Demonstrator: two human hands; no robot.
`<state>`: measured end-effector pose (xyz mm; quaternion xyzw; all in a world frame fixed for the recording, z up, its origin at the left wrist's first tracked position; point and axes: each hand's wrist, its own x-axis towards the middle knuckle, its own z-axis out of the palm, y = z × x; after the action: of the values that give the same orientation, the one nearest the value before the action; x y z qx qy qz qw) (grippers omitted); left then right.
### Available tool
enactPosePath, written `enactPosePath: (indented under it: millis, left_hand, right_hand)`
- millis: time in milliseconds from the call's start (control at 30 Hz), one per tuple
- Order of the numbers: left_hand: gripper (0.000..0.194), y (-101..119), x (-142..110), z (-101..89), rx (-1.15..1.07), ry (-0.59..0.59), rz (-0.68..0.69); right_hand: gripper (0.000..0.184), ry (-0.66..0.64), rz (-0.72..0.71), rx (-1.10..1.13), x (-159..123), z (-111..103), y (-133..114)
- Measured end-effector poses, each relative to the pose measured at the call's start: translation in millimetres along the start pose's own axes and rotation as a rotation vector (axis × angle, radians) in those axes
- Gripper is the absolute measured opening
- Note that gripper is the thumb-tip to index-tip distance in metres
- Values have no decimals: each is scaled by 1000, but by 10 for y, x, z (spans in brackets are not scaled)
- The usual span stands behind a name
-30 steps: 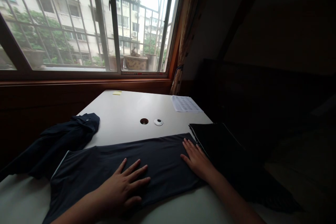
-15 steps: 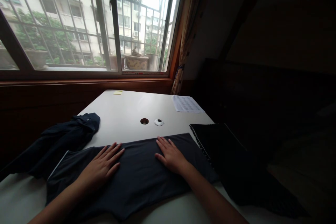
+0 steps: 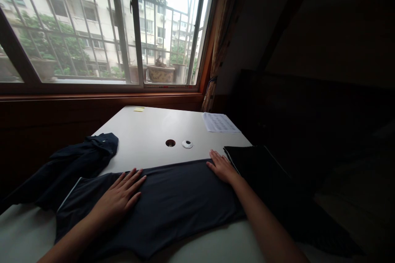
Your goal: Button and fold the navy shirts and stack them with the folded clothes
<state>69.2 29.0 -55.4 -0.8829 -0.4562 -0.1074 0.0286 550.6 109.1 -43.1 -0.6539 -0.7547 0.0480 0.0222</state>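
A dark grey garment [image 3: 179, 197] lies spread and smoothed across the near part of the white table [image 3: 148, 135]. A thin pale edge runs along its left end, and what kind of clothing it is I cannot tell. My left hand [image 3: 123, 193] rests flat on the left half of the cloth, fingers stretched out near the far edge. On the right end of the cloth lies my right hand [image 3: 222, 167], also flat with open fingers, its fingertips reaching past the far edge. Neither hand grips anything.
Crumpled dark blue clothing [image 3: 83, 158] lies at the left, black cloth [image 3: 265, 181] at the right. Farther back are a cable hole [image 3: 170, 143], its white cap [image 3: 187, 144], printed sheets [image 3: 220, 123] and a yellow note [image 3: 138, 109]. A barred window [image 3: 92, 28] stands beyond.
My right hand has slid right along the garment, from right of its middle to its right end. The left hand stays in place.
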Motion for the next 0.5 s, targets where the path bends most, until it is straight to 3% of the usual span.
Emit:
enactPosePath:
  millis: [267,500]
  left_hand:
    - [53,-50,-38,6,-9,31,11]
    - [54,-36,-49,-27,-8,42,9]
  right_hand:
    - [62,65,60,-28,107,-18,90]
    - [58,234,-51,-23,-130,-90,-327]
